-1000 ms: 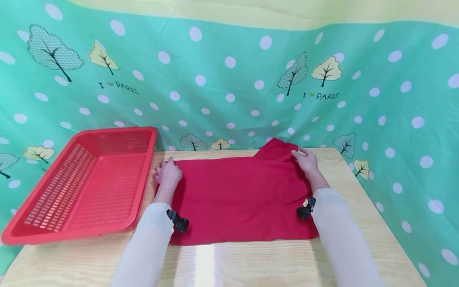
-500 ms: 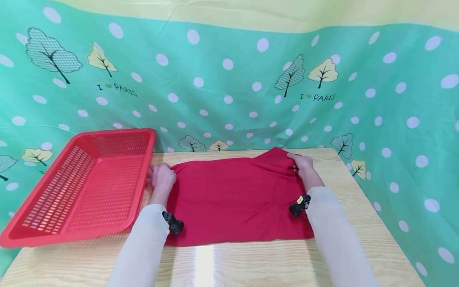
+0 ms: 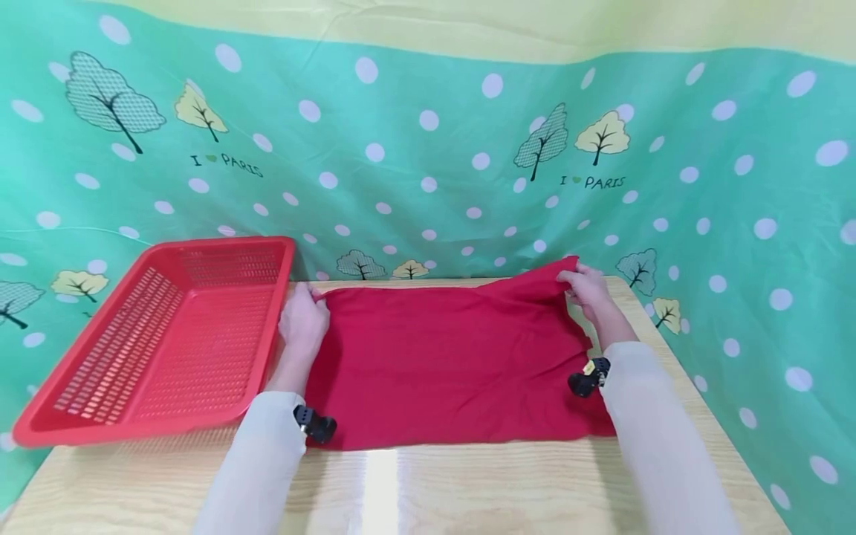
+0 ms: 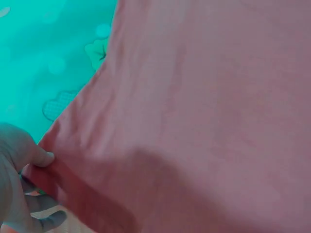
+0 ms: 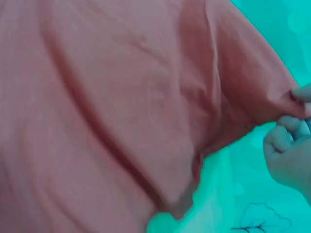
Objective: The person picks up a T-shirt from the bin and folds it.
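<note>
A red cloth (image 3: 428,364) lies spread over the table with its far edge lifted. At its far left corner my left hand (image 3: 304,319) pinches the fabric; the left wrist view shows thumb and fingers of the left hand (image 4: 17,150) on that corner, the other fingers spread below. My right hand (image 3: 590,293) pinches the raised far right corner. Close up, the right hand (image 5: 291,158) holds the tip of a flap of the cloth (image 5: 252,82), its fingers curled. Folds run across the cloth near that side, and a notch shows in its edge below the flap.
A red perforated plastic basket (image 3: 200,349) stands on the left, right beside my left hand. Pale wood tabletop (image 3: 468,490) shows in front of the cloth and on its right. A green dotted curtain (image 3: 428,148) hangs behind and at the right.
The right hand has moved right and slightly up, drawing the folded-over far right corner outward. The left hand first shifted left, then moved up a little, lifting the far left corner.
</note>
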`<move>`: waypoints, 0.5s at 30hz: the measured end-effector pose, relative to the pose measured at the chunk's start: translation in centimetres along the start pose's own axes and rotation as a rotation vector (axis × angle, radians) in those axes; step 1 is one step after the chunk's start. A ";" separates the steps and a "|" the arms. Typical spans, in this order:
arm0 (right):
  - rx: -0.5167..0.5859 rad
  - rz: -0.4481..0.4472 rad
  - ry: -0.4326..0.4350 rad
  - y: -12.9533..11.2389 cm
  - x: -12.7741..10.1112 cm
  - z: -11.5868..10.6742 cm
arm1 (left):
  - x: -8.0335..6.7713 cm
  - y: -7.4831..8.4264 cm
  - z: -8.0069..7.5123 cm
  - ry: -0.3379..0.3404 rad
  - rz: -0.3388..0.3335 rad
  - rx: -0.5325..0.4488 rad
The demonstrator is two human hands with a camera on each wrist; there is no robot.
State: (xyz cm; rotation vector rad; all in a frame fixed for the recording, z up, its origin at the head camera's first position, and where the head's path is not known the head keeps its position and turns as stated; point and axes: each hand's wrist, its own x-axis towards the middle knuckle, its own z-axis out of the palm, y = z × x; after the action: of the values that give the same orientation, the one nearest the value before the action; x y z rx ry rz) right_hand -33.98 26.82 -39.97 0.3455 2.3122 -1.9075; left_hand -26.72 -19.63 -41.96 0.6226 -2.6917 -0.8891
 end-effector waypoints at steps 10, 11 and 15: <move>0.015 -0.032 -0.312 -0.4 -2.4 -2.6 | -4.1 -0.2 -1.0 0.015 0.183 0.132; 0.020 -0.056 -0.339 -0.4 -2.7 -2.9 | -4.6 -0.3 -1.0 0.023 0.218 0.144; 0.041 -0.153 -0.447 -0.3 -4.0 -4.0 | -6.6 -1.2 -1.2 0.030 0.315 0.180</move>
State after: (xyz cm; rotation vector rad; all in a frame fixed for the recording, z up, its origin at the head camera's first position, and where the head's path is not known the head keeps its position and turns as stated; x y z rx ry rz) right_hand -30.04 30.31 -37.91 -0.2413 2.0509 -1.8620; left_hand -20.11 -18.10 -42.37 0.2298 -2.7558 -0.5560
